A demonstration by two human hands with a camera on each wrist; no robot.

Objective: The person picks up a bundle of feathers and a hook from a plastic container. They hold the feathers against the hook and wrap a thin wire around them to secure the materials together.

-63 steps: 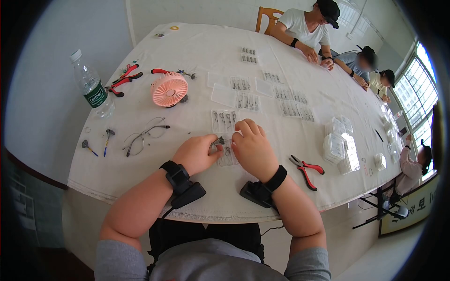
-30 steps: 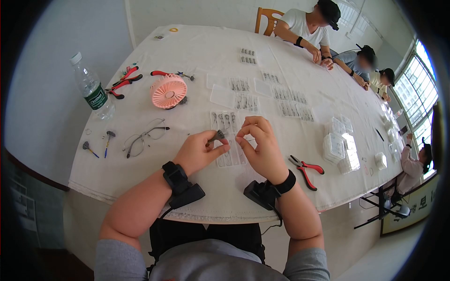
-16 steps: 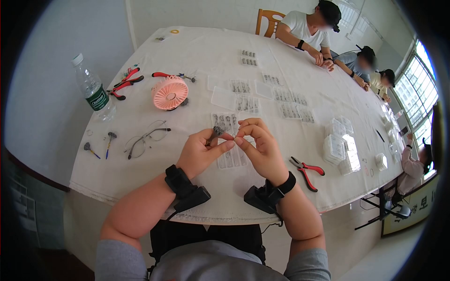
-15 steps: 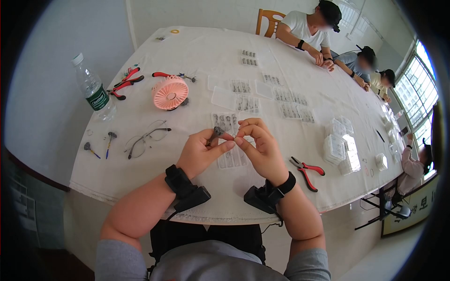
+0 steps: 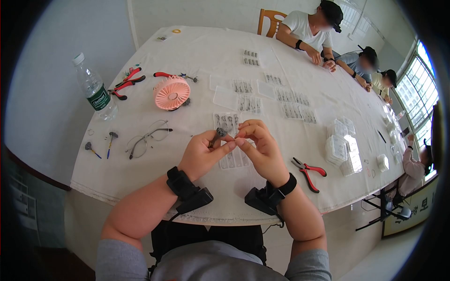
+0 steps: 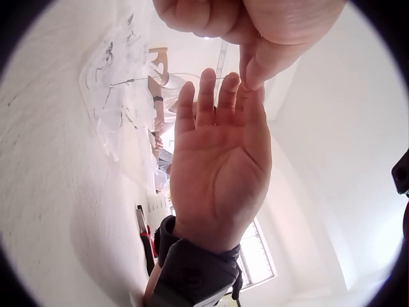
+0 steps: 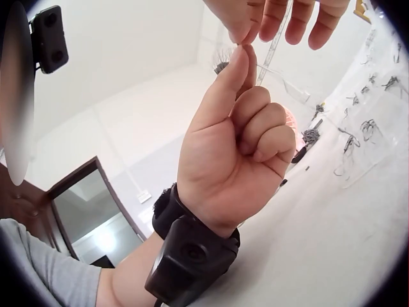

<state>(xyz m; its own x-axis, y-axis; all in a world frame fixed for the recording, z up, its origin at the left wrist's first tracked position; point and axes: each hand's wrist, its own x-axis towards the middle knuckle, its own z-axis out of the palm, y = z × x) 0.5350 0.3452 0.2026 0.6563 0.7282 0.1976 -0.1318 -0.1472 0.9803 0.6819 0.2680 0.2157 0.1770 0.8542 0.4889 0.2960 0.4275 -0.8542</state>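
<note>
Curled fingers of my left hand (image 5: 201, 152) hold a grey bundle (image 5: 221, 132), its dark bristly end showing above them. Thumb and forefinger of that hand meet the fingertips of my right hand (image 5: 263, 154), which pinch something small and thin. In the left wrist view a fine wire (image 6: 131, 81) runs out from the meeting fingertips of my left hand (image 6: 287, 38) and right hand (image 6: 220, 169). The right wrist view shows the left hand's (image 7: 236, 157) curled fingers. Beneath the hands lies a clear compartment case (image 5: 234, 160), with wire pieces in its far compartments.
Red-handled pliers (image 5: 309, 174) lie to the right, near stacked clear boxes (image 5: 338, 149). To the left are glasses (image 5: 148, 136), a pink fan (image 5: 172, 93), a bottle (image 5: 97, 96) and more pliers (image 5: 126, 83). Filled cases (image 5: 293, 96) lie farther back. Other people sit at the table's far right.
My right hand has drawn back from over the case, and its fingertips have come together with the left hand's. The left hand has shifted slightly right, still holding the grey bundle.
</note>
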